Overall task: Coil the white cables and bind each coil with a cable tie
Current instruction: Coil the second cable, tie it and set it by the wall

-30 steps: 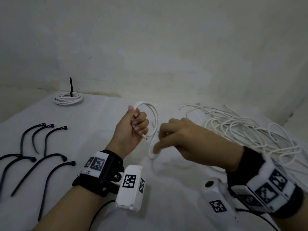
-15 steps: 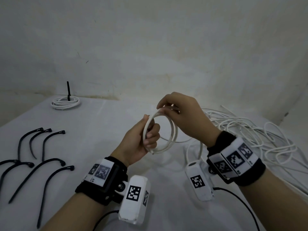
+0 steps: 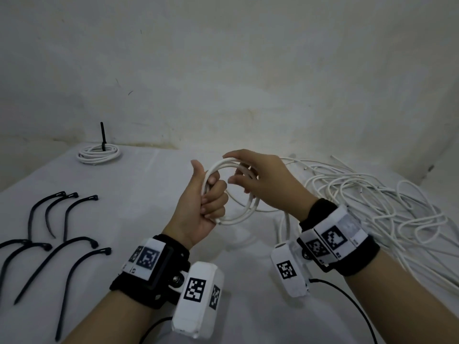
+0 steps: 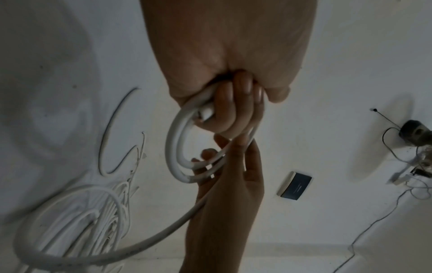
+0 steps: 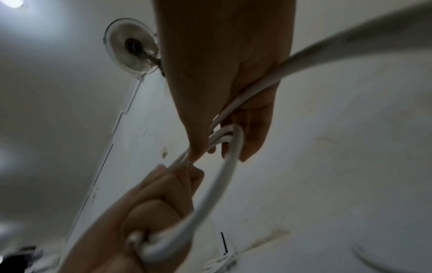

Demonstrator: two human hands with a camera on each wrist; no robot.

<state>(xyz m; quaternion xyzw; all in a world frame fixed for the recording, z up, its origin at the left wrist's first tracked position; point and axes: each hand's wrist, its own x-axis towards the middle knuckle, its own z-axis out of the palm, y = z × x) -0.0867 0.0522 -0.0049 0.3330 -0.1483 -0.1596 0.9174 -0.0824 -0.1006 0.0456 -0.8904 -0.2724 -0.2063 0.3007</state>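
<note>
Between my two hands, above the counter (image 3: 139,184), hangs the white cable coil (image 3: 238,214): my left hand (image 3: 198,209) fists its near side, fingers (image 3: 216,194) curled tight, thumb up; my right hand (image 3: 268,184) cups the far side, fingers loosely spread around the strands.

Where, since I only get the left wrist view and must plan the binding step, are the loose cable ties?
Observer: Several black cable ties lie loose on the table, out to the left of the left hand.
Operator: Is any coil finished?
Observer: Yes. One bound coil lies at the table's far left corner, with its tie's black tail standing upright.
Operator: How does the right hand hold the cable?
Observer: The right wrist view shows the cable running across the palm of the right hand, with the loops pinched between thumb and fingers.
</note>
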